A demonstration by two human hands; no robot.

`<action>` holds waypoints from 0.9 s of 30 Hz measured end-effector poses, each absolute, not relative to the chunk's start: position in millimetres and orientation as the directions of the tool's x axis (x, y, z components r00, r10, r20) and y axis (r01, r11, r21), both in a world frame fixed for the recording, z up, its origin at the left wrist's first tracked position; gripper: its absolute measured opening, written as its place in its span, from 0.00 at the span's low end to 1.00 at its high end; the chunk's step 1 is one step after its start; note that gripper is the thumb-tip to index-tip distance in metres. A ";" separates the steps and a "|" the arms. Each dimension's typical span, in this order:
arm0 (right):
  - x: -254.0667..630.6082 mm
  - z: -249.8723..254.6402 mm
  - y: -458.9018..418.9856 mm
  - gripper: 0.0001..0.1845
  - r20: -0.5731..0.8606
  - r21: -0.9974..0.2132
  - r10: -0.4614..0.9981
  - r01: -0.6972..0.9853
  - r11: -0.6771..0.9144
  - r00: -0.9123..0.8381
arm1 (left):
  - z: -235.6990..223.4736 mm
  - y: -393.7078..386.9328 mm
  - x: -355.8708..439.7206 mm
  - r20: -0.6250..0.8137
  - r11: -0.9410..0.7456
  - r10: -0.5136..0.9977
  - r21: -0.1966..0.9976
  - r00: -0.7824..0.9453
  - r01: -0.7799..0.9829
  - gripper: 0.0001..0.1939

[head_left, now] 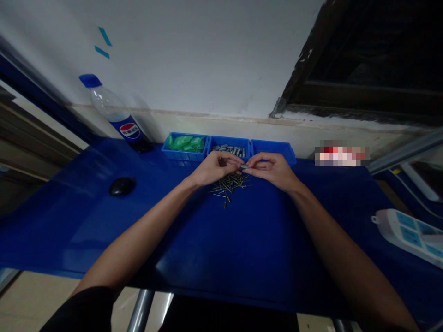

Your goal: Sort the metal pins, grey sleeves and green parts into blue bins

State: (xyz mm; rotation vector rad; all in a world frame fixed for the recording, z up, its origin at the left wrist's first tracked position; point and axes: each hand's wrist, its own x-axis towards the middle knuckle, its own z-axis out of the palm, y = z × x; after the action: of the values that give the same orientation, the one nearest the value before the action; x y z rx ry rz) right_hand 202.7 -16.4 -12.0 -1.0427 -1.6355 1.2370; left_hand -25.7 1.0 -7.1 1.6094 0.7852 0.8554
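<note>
My left hand (219,167) and my right hand (273,170) meet fingertip to fingertip just in front of the bins. Between them is a small grey metal piece (244,167), pinched from both sides and mostly covered by the fingers. Beneath the hands a loose pile of thin brass-coloured pins or screws (228,185) lies on the blue table (221,249). Behind them, the middle blue bin (230,139) holds many small grey metal parts (228,150), partly hidden by my left hand. My right hand partly covers the right-hand blue bin (273,146).
The left-hand blue bin (185,156) contains green plastic (187,143). A Pepsi bottle (117,115) stands by the wall, with a black computer mouse (121,186) nearer me. At the right edge lies a white case with blue panels (391,221). A blurred-out object (342,154) sits at the back right.
</note>
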 end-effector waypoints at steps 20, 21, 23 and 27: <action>199.3 -23.5 -7.9 0.19 0.234 -0.941 0.944 0.190 0.280 -0.233 | -14.4 13.2 -28.9 0.249 -0.252 0.959 0.968 0.139 0.003 0.13; 199.9 -24.9 -7.3 0.19 0.238 -0.935 0.942 0.206 0.288 -0.238 | -12.9 12.9 -28.8 0.259 -0.263 0.954 0.965 0.152 0.010 0.13; 201.8 -26.5 -6.8 0.17 0.235 -0.913 0.936 0.270 0.305 -0.260 | -8.7 12.4 -30.2 0.257 -0.273 0.944 0.960 0.206 0.055 0.12; 209.1 -26.3 -8.6 0.13 0.146 -0.821 0.901 0.457 0.341 -0.409 | 3.7 13.3 -44.5 0.201 -0.369 0.868 0.873 0.453 0.318 0.15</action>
State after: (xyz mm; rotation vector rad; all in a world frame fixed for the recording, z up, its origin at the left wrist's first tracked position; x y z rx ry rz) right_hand 209.1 -8.6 -26.3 -1.1832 -2.0051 0.9499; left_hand -44.5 13.3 3.7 1.9033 0.9973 0.8691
